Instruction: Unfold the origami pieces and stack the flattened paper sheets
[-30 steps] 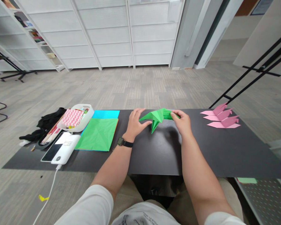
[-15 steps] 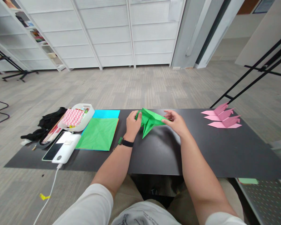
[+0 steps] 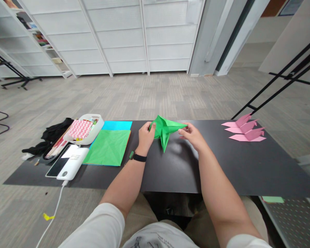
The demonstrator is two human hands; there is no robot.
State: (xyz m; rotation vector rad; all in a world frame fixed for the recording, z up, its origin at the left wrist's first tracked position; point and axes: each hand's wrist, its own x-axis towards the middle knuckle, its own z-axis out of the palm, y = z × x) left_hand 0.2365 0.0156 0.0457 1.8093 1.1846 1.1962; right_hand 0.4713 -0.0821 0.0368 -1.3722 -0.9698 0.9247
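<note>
A folded green paper figure [image 3: 164,128] with several pointed flaps is held above the black table. My left hand [image 3: 146,136], with a dark watch on its wrist, pinches the figure's left side between thumb and fingers. At the figure's long right tip is my right hand [image 3: 191,135], its fingers curled about the point; the fingertips behind the paper are partly hidden. One flap points down toward me and another rises at the top. Left of my hands lies a stack of square paper with a creased green sheet [image 3: 108,147] on top and a blue sheet [image 3: 119,125] showing behind.
Several pink folded paper birds [image 3: 248,136] stand at the right of the black table [image 3: 237,168]. At the left are a white box [image 3: 96,132] with a pink zigzag packet, a black cloth [image 3: 57,131], a phone [image 3: 57,166] and a white power bank [image 3: 73,163] with a cable.
The green paper figure has turned a little, so its lower flap points farther right and its right tip sits higher. My right hand's fingers have closed in around that tip.
</note>
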